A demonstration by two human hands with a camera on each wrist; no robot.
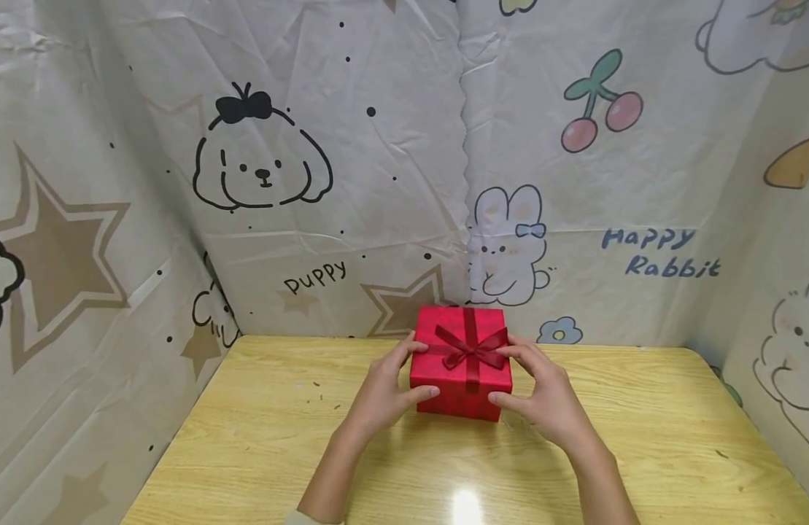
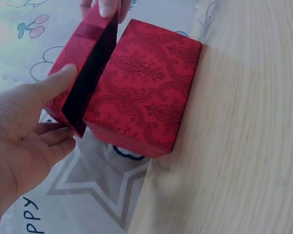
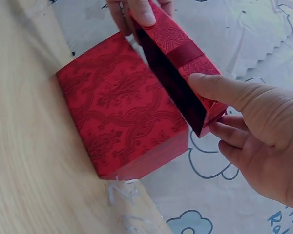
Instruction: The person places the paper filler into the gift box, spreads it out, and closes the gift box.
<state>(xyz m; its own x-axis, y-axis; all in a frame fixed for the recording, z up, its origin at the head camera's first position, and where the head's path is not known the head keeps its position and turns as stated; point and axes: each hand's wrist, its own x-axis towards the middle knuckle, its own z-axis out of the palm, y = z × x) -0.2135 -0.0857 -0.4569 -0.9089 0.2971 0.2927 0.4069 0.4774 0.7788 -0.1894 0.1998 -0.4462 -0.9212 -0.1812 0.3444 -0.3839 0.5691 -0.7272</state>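
A red gift box (image 1: 458, 407) with a damask pattern stands at the table's far edge. Its red lid (image 1: 438, 368), topped by a dark red ribbon bow (image 1: 473, 351), is tilted over it. Both wrist views show a dark gap between the lid (image 2: 73, 56) and the box body (image 2: 146, 87). My left hand (image 1: 381, 394) grips the lid's left side, thumb on the front rim and fingers at the far side. On the opposite side my right hand (image 1: 550, 399) holds the lid the same way, its thumb (image 3: 205, 84) near the ribbon band. The box's inside is hidden.
The wood-grain table (image 1: 273, 437) extends to both sides and in front of the box. A printed cloth (image 1: 378, 168) hangs behind and at the sides. Bits of clear tape (image 3: 122, 192) stick to the table's far edge, and small dark specks (image 1: 317, 384) lie left of the box.
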